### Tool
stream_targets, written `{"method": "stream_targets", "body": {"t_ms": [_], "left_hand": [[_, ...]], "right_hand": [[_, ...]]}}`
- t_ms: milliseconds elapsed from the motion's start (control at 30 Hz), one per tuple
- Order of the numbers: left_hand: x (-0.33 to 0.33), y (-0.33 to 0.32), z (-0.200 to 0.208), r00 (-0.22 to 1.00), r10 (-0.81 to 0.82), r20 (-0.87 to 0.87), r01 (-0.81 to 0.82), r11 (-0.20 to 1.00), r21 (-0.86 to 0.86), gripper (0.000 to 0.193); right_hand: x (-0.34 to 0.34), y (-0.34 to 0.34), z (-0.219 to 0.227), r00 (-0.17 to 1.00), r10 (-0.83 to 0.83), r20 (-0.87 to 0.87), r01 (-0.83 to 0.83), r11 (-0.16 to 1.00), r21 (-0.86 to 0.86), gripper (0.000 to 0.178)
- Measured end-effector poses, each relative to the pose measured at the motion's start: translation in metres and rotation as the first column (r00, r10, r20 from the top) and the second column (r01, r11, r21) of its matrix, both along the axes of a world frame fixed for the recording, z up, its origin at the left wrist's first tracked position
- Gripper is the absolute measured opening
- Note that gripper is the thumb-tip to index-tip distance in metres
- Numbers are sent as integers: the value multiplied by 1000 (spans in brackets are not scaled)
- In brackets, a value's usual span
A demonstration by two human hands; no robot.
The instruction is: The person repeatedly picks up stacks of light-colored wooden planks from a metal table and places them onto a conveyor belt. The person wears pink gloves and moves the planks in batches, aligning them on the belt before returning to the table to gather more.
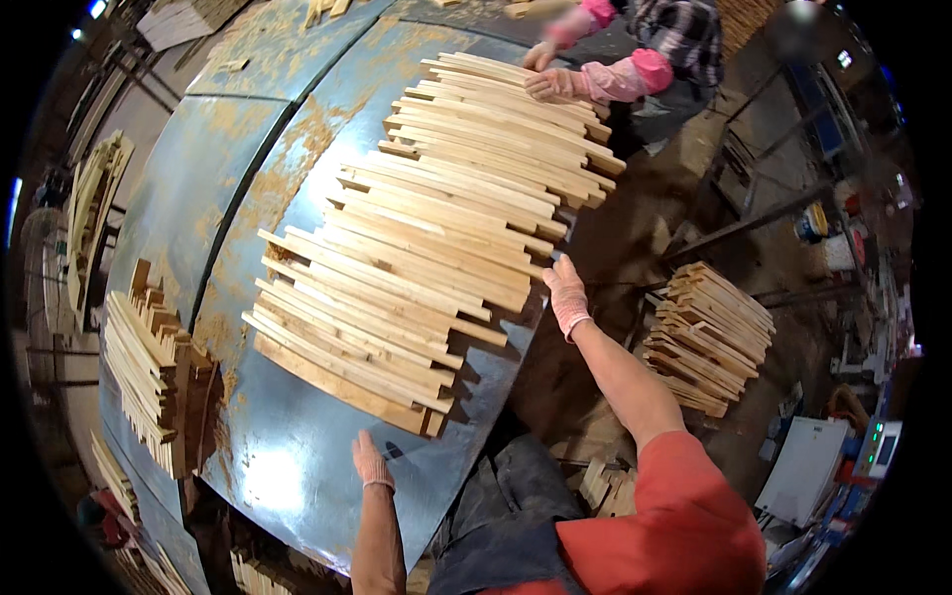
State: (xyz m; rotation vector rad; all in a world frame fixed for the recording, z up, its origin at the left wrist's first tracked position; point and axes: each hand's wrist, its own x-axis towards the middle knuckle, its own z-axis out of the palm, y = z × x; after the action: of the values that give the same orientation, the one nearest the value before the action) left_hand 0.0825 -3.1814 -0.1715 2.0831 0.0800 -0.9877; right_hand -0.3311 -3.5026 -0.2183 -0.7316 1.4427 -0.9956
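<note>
A wide row of pale wooden strips (426,223) lies side by side across a metal table (297,446), their ends uneven on both sides. My left hand (371,461), in a pinkish work glove, is just off the near end of the row, fingers stretched out and holding nothing. At the right edge of the table my right hand (567,293), gloved too, is at the strip ends with fingers extended; whether it presses on them I cannot tell. Across the far end, a co-worker's gloved hands (555,84) touch the last strips.
More strips are stacked at the table's left side (144,372). Another pile of strips (709,337) stands low on the right, beyond my right arm. Sawdust (288,174) is scattered over the tabletop around a dark seam (238,203). A white box (803,471) sits at lower right.
</note>
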Motion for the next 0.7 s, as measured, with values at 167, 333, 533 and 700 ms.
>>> {"method": "stream_targets", "body": {"t_ms": [167,333,533,700], "left_hand": [[-51,-59,-38,950,300,-88,-307,949,-71,49],[-37,-41,-32,869,473,-143,-484,874,-46,43],[19,14,-4,922,364,133,-358,931,-72,33],[70,94,47,901,-25,434,-33,992,126,49]], "right_hand": [[3,-7,-4,951,235,-201,-210,968,139,41],[27,28,-23,999,44,21,-47,978,204,68],[43,115,-22,945,273,180,-317,899,302,78],[76,204,31,612,752,-243,-745,652,143,67]]}}
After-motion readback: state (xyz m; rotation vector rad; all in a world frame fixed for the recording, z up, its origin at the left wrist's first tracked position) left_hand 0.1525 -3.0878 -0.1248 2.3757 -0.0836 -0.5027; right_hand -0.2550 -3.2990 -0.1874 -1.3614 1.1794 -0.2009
